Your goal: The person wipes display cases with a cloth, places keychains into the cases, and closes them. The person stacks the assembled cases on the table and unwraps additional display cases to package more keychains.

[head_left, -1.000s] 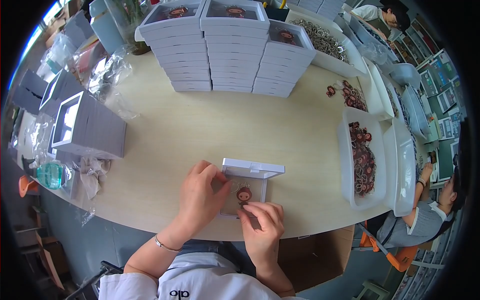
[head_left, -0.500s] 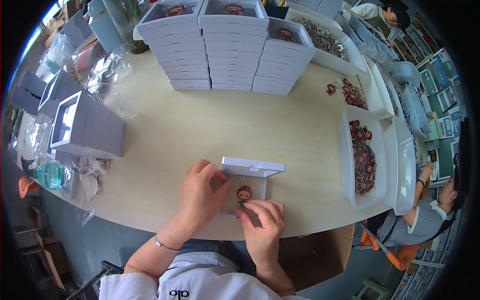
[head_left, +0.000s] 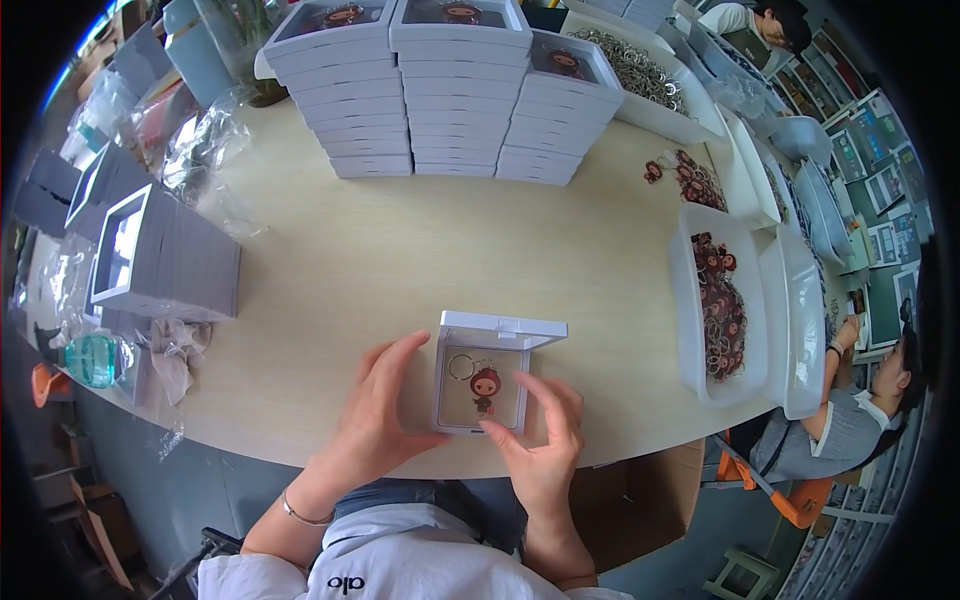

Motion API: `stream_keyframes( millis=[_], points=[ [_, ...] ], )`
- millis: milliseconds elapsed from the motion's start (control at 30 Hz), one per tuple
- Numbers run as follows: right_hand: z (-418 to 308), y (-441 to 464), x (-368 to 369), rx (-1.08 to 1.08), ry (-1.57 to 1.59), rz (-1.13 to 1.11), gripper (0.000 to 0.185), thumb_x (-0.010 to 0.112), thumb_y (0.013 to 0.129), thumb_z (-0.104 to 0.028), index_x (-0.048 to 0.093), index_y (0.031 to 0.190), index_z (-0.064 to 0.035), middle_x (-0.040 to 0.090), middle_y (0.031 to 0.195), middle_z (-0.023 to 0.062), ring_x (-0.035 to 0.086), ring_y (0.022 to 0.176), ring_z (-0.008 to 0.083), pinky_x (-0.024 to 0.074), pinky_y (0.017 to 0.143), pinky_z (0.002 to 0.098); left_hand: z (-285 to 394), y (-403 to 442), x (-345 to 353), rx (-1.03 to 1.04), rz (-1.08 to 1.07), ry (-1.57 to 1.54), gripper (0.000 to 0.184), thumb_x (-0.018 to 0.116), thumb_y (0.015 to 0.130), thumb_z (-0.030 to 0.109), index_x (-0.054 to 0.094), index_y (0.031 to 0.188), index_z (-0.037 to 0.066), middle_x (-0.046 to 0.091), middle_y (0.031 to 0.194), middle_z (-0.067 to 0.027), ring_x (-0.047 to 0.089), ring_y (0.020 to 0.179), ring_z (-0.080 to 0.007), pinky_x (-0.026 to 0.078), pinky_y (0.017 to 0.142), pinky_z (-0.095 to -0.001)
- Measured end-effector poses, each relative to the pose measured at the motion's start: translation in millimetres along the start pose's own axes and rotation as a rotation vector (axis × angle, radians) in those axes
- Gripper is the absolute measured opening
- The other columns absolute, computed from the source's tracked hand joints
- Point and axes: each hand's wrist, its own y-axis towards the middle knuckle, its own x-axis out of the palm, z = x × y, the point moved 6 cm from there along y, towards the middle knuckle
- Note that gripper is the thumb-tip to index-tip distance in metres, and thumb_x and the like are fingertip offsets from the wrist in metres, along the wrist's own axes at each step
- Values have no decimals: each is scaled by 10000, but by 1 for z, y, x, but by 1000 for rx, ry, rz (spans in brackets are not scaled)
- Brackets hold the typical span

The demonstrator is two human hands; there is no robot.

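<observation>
An open white case (head_left: 437, 385) with a clear-windowed lid (head_left: 500, 328) raised at its far side stands near the table's front edge. Inside it lies a keychain figure (head_left: 485, 388) with a red hood, its metal ring (head_left: 461, 367) to the upper left. My left hand (head_left: 375, 405) is beside the case's left side, thumb and fingers spread, holding nothing. On the right, my right hand (head_left: 545, 430) has thumb and forefinger apart at the case's right side, the thumb near its lower edge and nothing between them.
Stacked white cases (head_left: 455, 110) stand at the back, more cases (head_left: 175, 250) at the left. A white bin (head_left: 687, 330) of keychains sits right, beside loose keychains (head_left: 698, 182) and a box of metal rings (head_left: 640, 75). A person (head_left: 835, 420) sits at the right.
Both hands have let go of the keychain and opened out to the case's two sides. The ring now lies flat at the upper left inside. The view has shifted slightly.
</observation>
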Motion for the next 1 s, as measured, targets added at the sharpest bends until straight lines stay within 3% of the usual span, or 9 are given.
stream_keyframes(
  millis=[333, 433, 533, 833, 933, 1000],
  points=[
    [3, -4, 13, 4, -63, -35, 612, 859, 605, -75, 626, 1170, -84, 629, 1081, 89, 504, 1113, 267, 423, 877, 383, -1, 1, 4, 38, -49, 50, 1122, 895, 476, 51, 306, 1431, 63, 431, 1400, -107, 399, 1262, -349, 398, 1033, -427],
    [-1, -1, 13, 13, -67, -23, 604, 856, 561, 10, 639, 1120, -59, 599, 1114, 116, 546, 1097, 279, 478, 899, 378, -1, 2, 4, 44, -53, 48, 1129, 896, 475, 49, 300, 1434, 65, 437, 1397, -105, 400, 1261, -350, 399, 1032, -427],
    [1, -2, 14, 3, -52, -20, 589, 860, 599, -75, 638, 1144, -77, 638, 1062, 89, 518, 1097, 267, 423, 882, 384, 0, 2, 4, 49, -54, 46, 1133, 894, 474, 43, 296, 1436, 66, 441, 1396, -101, 401, 1260, -348, 400, 1031, -425],
    [-5, 1, 12, -22, -56, -21, 558, 859, 605, -69, 641, 1119, -63, 652, 1073, 110, 547, 1071, 274, 432, 895, 383, 1, 2, 3, 54, -55, 45, 1130, 890, 473, 29, 299, 1435, 66, 440, 1397, -97, 403, 1260, -340, 399, 1032, -419],
    [-14, 4, -7, -110, -1, 54, 514, 840, 635, -44, 636, 1106, -12, 622, 1117, 139, 549, 1078, 287, 453, 920, 392, 1, 3, 3, 39, -54, 53, 1132, 889, 473, 27, 296, 1436, 65, 440, 1397, -97, 405, 1259, -337, 394, 1038, -419],
    [-32, 14, -34, -331, -104, 210, 432, 793, 729, -84, 622, 1117, 0, 656, 1098, 114, 568, 1026, 308, 458, 873, 389, 1, 2, 3, 32, -53, 52, 1134, 887, 476, 25, 291, 1440, 64, 441, 1398, -100, 405, 1259, -335, 391, 1042, -420]
  ],
)
